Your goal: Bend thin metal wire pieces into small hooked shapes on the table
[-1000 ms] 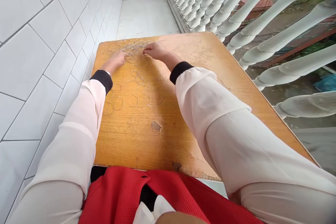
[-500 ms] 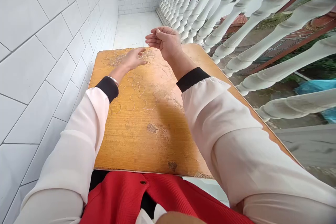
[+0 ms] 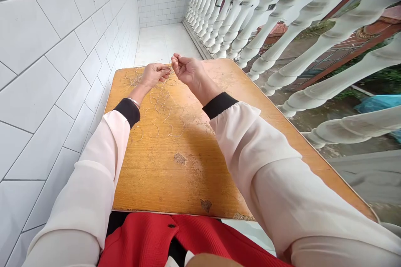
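Note:
Thin pale thread (image 3: 163, 99) lies in loops and curls on the far left of a wooden table (image 3: 147, 175). Over the tangle, my left hand (image 3: 154, 75) pinches with thumb and fingertips at the strands. Close beside it on the right, my right hand (image 3: 188, 71) is raised with its fingers curled in and the thumb pressed to them. Fine strands show between the two hands, though their exact ends are too thin to follow. Separate curved pieces of thread (image 3: 177, 129) lie nearer to me on the tabletop.
A white tiled wall (image 3: 62, 79) runs along the left side. White balusters (image 3: 269, 54) line the right, with a blue sheet (image 3: 376, 103) outside. Worn patches (image 3: 206, 205) mark the table surface.
My right hand has come down and slightly left, its fingers curling in. My left hand has closed from a looser pose into a pinch, and the hands are nearer each other.

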Action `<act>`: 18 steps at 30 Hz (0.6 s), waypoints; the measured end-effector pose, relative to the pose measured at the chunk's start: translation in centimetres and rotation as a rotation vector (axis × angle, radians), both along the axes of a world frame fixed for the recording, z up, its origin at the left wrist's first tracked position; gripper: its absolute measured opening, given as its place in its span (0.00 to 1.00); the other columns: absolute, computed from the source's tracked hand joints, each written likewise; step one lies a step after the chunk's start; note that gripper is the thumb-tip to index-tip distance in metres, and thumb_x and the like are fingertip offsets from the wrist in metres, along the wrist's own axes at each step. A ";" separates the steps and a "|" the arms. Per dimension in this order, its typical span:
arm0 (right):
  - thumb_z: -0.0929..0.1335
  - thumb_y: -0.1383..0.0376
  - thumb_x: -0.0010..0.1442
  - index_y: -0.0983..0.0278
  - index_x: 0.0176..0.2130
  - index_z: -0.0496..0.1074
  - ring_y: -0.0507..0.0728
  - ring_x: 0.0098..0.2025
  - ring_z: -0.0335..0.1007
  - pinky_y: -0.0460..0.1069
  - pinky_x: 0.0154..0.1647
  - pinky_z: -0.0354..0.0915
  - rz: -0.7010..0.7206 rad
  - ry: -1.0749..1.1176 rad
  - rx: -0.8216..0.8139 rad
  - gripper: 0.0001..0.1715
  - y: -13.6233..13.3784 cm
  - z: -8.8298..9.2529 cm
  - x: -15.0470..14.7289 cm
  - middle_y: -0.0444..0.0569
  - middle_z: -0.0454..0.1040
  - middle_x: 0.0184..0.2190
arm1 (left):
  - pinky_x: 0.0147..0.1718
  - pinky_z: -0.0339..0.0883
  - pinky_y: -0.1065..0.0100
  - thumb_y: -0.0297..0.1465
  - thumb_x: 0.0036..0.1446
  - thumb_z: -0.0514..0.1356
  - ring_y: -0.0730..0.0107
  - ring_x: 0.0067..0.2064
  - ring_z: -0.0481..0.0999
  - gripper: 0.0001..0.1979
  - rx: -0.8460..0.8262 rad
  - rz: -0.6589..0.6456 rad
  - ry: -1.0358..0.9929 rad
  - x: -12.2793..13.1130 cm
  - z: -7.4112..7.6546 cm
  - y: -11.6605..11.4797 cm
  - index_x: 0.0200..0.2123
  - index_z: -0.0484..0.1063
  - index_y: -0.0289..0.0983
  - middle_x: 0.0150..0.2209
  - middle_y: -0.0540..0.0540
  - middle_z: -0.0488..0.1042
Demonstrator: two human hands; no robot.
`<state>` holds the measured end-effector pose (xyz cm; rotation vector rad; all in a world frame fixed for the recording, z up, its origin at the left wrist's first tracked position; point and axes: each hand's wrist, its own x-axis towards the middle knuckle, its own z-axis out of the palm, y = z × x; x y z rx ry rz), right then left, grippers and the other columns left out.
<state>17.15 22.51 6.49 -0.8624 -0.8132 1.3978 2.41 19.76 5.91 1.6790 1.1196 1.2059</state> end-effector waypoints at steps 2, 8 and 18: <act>0.63 0.76 0.71 0.63 0.31 0.70 0.44 0.31 0.76 0.35 0.38 0.73 0.038 -0.026 0.013 0.17 -0.4 0.2 0.1 0.42 0.72 0.27 | 0.33 0.67 0.73 0.22 0.59 0.64 0.79 0.27 0.74 0.07 0.052 -0.023 0.057 -0.2 0.1 0.0 0.28 0.75 0.33 0.25 0.51 0.75; 0.62 0.74 0.72 0.65 0.35 0.74 0.43 0.24 0.69 0.35 0.25 0.66 0.089 -0.164 0.012 0.15 -2.6 1.5 0.2 0.42 0.70 0.25 | 0.42 0.68 0.67 0.24 0.57 0.64 0.68 0.38 0.78 0.05 0.338 0.000 0.411 -0.8 1.0 0.2 0.30 0.80 0.37 0.30 0.48 0.78; 0.64 0.76 0.71 0.66 0.27 0.71 0.45 0.19 0.60 0.40 0.20 0.59 -0.020 -0.497 0.032 0.20 -5.4 2.8 -0.8 0.40 0.64 0.18 | 0.42 0.65 0.63 0.30 0.65 0.57 0.60 0.45 0.78 0.09 0.433 0.163 0.872 -1.2 1.8 -0.2 0.35 0.77 0.38 0.40 0.41 0.80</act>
